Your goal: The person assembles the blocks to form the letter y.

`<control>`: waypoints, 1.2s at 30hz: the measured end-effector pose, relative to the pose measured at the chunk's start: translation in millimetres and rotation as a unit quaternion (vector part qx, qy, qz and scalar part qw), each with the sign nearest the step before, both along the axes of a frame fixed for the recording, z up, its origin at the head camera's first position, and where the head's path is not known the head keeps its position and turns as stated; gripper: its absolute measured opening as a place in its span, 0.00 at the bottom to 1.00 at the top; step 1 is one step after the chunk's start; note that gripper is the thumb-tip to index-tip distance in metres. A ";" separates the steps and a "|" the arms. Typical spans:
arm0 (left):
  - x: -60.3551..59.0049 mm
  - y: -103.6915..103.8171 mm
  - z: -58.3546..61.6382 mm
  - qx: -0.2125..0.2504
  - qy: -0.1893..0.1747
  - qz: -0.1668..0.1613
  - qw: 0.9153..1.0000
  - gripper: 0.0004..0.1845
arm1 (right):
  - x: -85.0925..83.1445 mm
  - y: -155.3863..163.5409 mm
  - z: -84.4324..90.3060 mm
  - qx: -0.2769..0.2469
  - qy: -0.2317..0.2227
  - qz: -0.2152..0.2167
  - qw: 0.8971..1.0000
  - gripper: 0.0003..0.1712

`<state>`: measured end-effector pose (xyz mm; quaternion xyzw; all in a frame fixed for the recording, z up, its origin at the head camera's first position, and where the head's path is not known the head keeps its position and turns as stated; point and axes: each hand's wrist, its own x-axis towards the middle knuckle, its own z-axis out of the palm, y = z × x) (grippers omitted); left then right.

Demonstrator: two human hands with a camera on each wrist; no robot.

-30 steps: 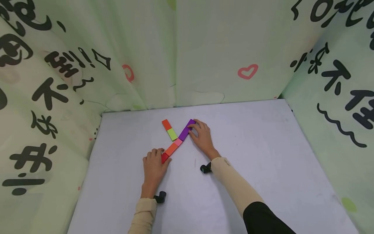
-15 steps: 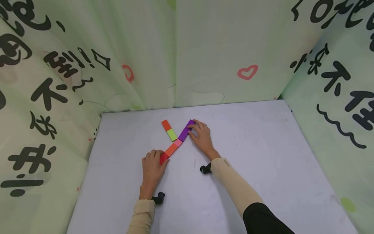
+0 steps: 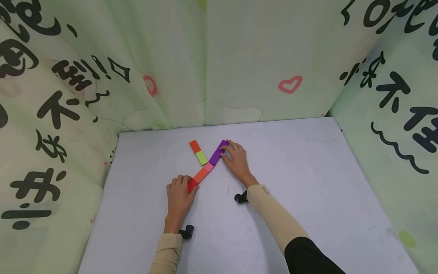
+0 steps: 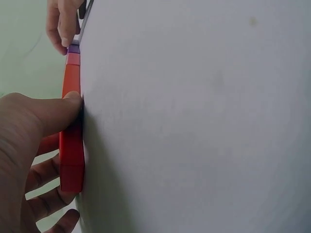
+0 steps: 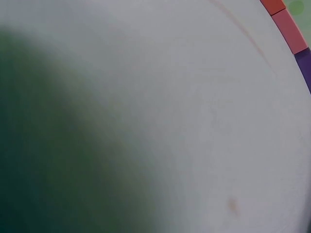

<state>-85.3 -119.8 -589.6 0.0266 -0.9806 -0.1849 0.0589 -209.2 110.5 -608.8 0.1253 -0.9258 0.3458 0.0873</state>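
Note:
A slanting row of blocks lies on the table: a red block (image 3: 192, 185), an orange block (image 3: 200, 175), a pink block (image 3: 208, 166) and a purple block (image 3: 216, 156). At the row's near end my left hand (image 3: 179, 196) grips the red block, thumb on one side and fingers on the other, as the left wrist view shows. My right hand (image 3: 237, 160) pinches the purple block at the far end. A lime green block (image 3: 202, 158) joins an orange-red block (image 3: 195, 146) in a shorter arm, its lower end close to the pink block.
White cloth covers the table (image 3: 308, 182). Light green curtains (image 3: 239, 68) with black lettering and red hearts stand along the back and both sides. Dark wrist cameras (image 3: 187, 231) sit on both wrists, low over the cloth.
My left hand and the red block have shifted slightly down and to the left since the first frame. My right hand and the other blocks look almost unmoved.

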 end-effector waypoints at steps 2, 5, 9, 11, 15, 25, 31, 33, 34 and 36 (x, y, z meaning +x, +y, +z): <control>1.0 1.3 -1.3 -0.001 0.001 0.003 1.000 0.23 | 0.9 0.1 -1.3 0.001 0.002 0.002 1.000 0.15; 1.5 3.2 -2.9 -0.006 0.003 0.008 1.000 0.23 | 1.1 0.3 -2.3 0.004 0.001 0.004 1.000 0.15; -0.3 5.0 -3.5 -0.008 0.010 0.012 1.000 0.24 | -0.5 0.4 -1.4 0.012 0.000 0.003 1.000 0.15; -1.2 5.5 -3.3 -0.010 0.013 0.013 1.000 0.24 | -0.8 0.4 -0.2 0.013 -0.002 0.002 1.000 0.15; -1.6 6.1 -2.6 -0.014 0.012 0.013 1.000 0.23 | -0.8 0.2 0.7 0.012 -0.007 0.001 1.000 0.15; -0.6 8.1 0.3 -0.017 0.012 0.013 1.000 0.22 | -1.7 -0.1 -0.5 0.012 -0.010 0.001 1.000 0.15; -0.7 9.4 2.9 -0.020 0.028 0.011 0.999 0.22 | -2.8 -0.3 -0.6 0.009 -0.007 0.000 1.000 0.15; -0.1 9.8 3.2 -0.021 0.031 0.010 0.999 0.22 | -2.3 -0.5 -0.8 0.010 -0.008 -0.001 1.000 0.15; 0.1 9.9 3.1 -0.020 0.033 0.009 0.999 0.22 | -1.9 -0.5 -0.9 0.011 -0.009 -0.001 1.000 0.15; 0.6 9.9 2.2 -0.022 0.032 0.008 0.999 0.22 | -0.9 -0.4 -0.8 0.012 -0.010 -0.002 1.000 0.15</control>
